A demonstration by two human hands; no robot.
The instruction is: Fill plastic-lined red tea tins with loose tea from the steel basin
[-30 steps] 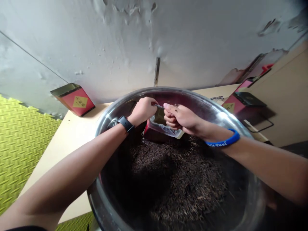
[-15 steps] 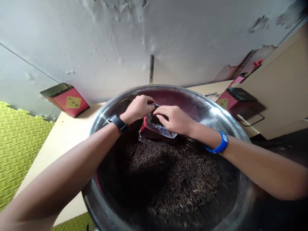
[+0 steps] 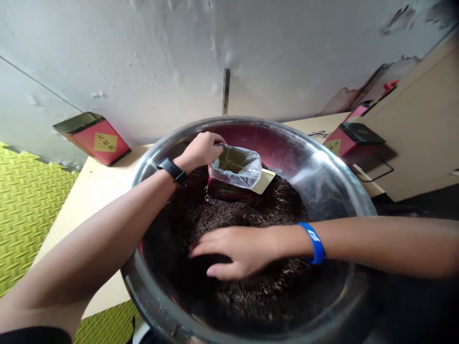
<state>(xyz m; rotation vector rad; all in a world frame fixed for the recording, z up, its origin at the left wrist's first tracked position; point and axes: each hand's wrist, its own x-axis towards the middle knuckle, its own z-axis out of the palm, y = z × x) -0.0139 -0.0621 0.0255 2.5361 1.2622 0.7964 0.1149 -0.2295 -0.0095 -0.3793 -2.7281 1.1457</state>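
A dark red, box-shaped tin [image 3: 225, 189] stands open mouth up at the far side of the scene, its base among dark brown, thin, dry loose leaves [image 3: 238, 209]; a clear, crinkled plastic liner bag [image 3: 253, 175] is folded outward over its rim, and a dull golden-brown interior shows within. A flat, pale yellow panel [image 3: 265, 181] juts out at the tin's right. The leaves lie heaped in a wide, round, shiny metal basin [image 3: 332, 177], deeply shadowed toward the near left
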